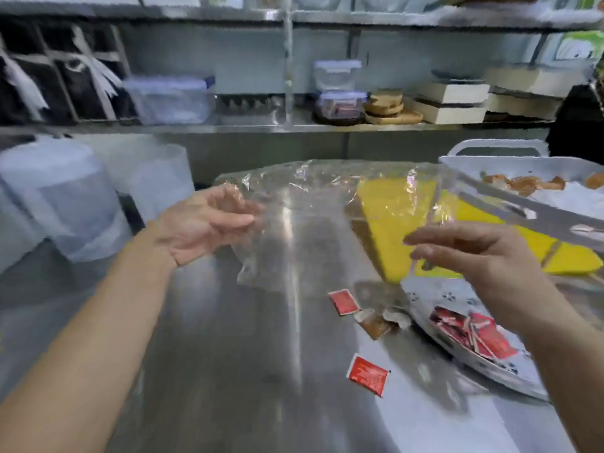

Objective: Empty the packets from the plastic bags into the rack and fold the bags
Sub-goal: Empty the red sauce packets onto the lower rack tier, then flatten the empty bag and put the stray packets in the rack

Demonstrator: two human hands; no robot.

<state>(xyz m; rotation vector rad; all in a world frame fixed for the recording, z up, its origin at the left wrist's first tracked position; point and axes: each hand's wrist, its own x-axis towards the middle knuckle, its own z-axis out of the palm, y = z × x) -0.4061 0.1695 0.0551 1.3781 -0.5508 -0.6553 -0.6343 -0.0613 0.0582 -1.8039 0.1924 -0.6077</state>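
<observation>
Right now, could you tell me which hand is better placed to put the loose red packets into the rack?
Right. The loose red packets lie beside the rack, near the right hand; the left hand grips the plastic bag across the table.

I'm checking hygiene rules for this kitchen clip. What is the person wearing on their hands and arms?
Nothing that shows. The left hand and right hand are ungloved, with no ring visible. The left forearm and right forearm are bare to the frame edge: no sleeves, watch or bracelet. Blur could hide small items.
</observation>
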